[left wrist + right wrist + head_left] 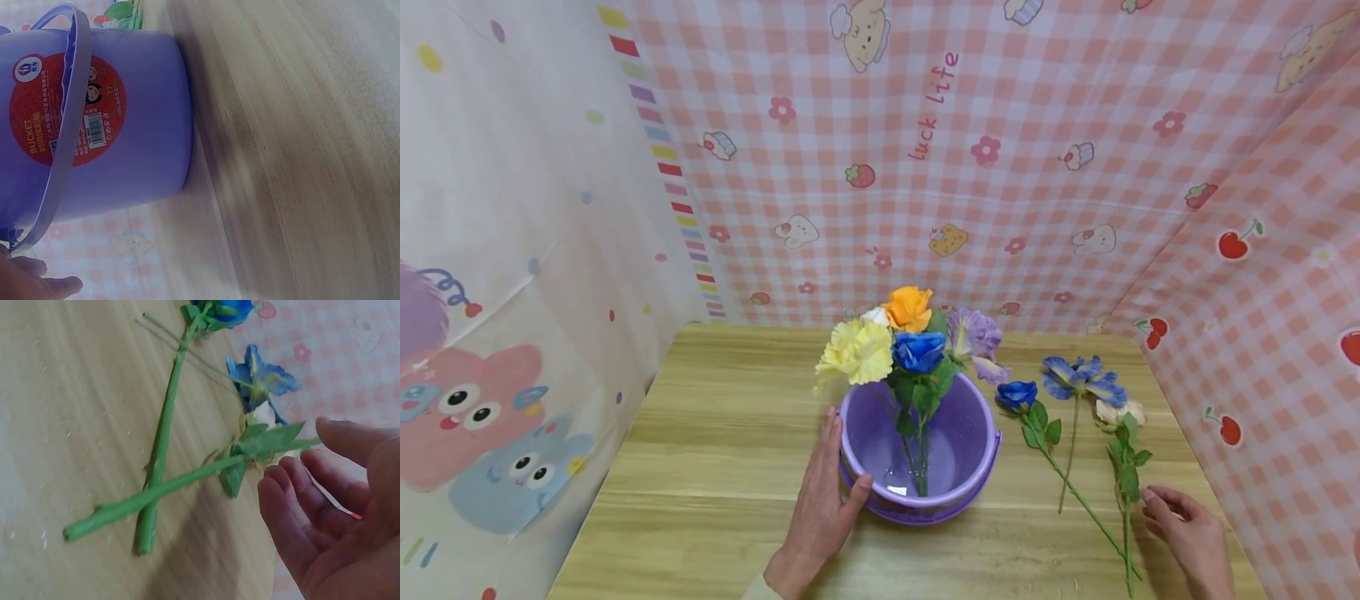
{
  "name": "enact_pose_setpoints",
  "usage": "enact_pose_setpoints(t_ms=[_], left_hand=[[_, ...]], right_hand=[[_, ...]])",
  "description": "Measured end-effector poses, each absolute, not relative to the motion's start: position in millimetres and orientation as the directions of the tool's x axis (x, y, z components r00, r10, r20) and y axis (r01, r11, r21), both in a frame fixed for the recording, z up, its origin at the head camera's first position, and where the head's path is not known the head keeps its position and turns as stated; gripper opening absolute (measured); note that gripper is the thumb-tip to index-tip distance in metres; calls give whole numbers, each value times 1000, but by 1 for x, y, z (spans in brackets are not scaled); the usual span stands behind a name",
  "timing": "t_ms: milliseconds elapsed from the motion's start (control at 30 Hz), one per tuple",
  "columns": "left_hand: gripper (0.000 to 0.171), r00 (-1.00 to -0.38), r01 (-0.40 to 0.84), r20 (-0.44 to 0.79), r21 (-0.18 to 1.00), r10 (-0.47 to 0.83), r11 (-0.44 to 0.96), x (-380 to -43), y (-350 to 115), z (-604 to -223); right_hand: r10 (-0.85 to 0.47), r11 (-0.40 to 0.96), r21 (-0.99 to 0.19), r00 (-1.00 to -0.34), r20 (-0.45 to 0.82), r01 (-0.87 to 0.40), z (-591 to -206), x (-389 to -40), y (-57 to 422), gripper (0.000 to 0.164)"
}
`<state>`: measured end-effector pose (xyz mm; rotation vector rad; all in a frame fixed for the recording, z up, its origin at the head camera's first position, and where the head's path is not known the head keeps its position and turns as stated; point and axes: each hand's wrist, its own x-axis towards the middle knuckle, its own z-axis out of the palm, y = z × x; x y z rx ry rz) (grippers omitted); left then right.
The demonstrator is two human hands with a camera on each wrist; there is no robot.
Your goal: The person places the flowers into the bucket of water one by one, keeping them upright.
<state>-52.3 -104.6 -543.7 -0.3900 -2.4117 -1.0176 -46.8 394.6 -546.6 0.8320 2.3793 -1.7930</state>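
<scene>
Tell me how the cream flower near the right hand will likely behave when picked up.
The cream flower should stay fairly stiff, given its thick, straight stem. It probably lifts clear of the blue rose, crossing over it. Its thin leaves may bend.

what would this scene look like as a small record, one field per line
left hand: laid along the side of the purple bucket, thumb at its rim
right hand: beside the cream flower, contact unclear
handle: lowered, passing in front of the red BUCKET label
in bucket: yellow flower, orange rose, blue rose, purple flower, partly hidden white bloom
on wood-grain table: second blue rose, thin-stemmed blue flower, cream flower
stems: cream flower's crosses over second blue rose's
backdrop: pink checked cloth printed "luck life"
</scene>
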Motion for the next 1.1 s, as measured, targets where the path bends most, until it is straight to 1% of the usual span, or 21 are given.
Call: enact_pose_setpoints(t_ms=[33, 133, 233, 333, 433, 633, 867, 1100], left_hand=[[82, -840, 435, 539, 589, 71, 681, -52, -104, -544], [82, -841, 434, 536, 589, 72, 682, -53, -105, -544], [82, -844, 430, 531, 591, 72, 682, -53, -105, -543], [82, -848, 425, 524, 593, 73, 684, -53, -105, -542], [82, -847, 426, 526, 587, 75, 688, -53, -105, -542], [83, -833, 444, 548, 581, 76, 682, -53, -105, -543], [82, -842, 436, 535, 597, 71, 674, -51, -104, -542], [82, -835, 442, 546, 593, 68, 673, -52, -104, -542]], right_hand=[[377, 206, -856, -846, -377, 474, -548, -47, 396, 46], [329, 240, -809, -829, -452, 536, -551, -48, 401, 61], [274, 276, -791, -833, -480, 547, -555, -49, 404, 64], [248, 316, -787, -847, -471, 530, -560, -50, 405, 61], [246, 341, -790, -860, -447, 509, -565, -49, 404, 54], [264, 336, -795, -861, -435, 505, -571, -51, 401, 43], [277, 349, -769, -843, -462, 536, -576, -52, 401, 45], [274, 350, -769, -843, -462, 535, -575, -53, 399, 39]])
